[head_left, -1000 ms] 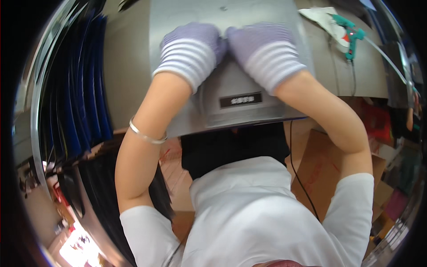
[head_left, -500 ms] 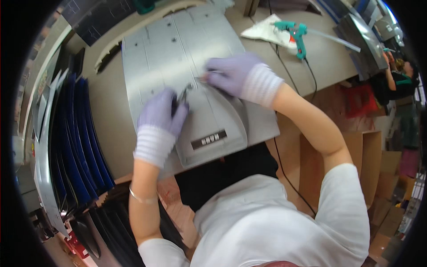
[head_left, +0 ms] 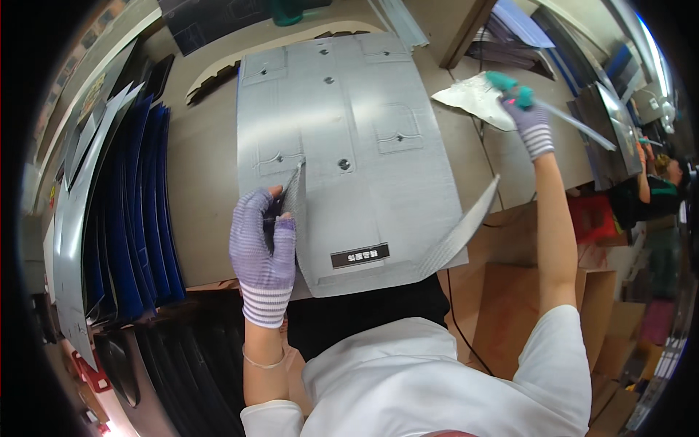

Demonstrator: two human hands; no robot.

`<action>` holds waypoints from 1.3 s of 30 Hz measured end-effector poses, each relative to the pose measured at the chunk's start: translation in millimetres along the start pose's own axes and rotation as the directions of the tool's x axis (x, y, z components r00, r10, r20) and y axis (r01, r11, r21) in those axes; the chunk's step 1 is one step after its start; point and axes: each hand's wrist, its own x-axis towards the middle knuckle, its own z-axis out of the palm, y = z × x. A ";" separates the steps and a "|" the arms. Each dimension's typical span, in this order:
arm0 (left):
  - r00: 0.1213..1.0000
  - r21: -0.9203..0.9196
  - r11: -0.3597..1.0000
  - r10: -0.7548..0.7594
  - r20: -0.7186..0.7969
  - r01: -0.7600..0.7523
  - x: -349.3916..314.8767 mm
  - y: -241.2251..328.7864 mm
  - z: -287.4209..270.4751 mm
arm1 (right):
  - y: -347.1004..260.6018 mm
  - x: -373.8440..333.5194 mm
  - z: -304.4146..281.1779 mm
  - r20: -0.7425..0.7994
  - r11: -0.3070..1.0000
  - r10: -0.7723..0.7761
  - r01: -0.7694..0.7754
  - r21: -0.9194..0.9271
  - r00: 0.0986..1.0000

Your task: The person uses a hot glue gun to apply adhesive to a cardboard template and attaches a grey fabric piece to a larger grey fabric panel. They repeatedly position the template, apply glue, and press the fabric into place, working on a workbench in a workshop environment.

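As I look down through the head camera, the two hands are well apart, each at its own business. Both wear purple knit gloves with striped white cuffs.

Left hand [head_left: 261, 237]: fingers curled, thumb toward the panel, right beside the raised left flap [head_left: 299, 218]. Fingertips look uncovered. I cannot tell from here whether they pinch the flap's edge or only rest against it. Thin bracelet [head_left: 263, 363] on that forearm.

Right hand [head_left: 530, 124]: reached out over the far right of the table [head_left: 204, 167], closed around the handle of a teal glue gun [head_left: 502, 81]. Some blur here. A pale glue stick [head_left: 575, 125] juts out behind the gun, slanting right; the front end lies over a crumpled white sheet [head_left: 470, 102].

Silver-grey panel [head_left: 386, 197]: flat on the table in front of the wearer, between the hands, its near edge close to the body. I note pressed outlines, small dark spots and, near that edge, a black label [head_left: 360, 256]. A right flap [head_left: 470, 229] curves up at the near right corner, untouched.

Surroundings: blue-faced sheets [head_left: 142, 218] standing in a row at left, black panels [head_left: 186, 364] below them, an open cardboard box [head_left: 510, 306] at lower right.
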 end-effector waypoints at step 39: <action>0.984 -0.123 0.991 -0.075 -0.160 0.055 -21.2 -15.5 -13.2 | -238.3 -175.0 72.4 0.530 0.648 -0.734 0.672 0.358 0.425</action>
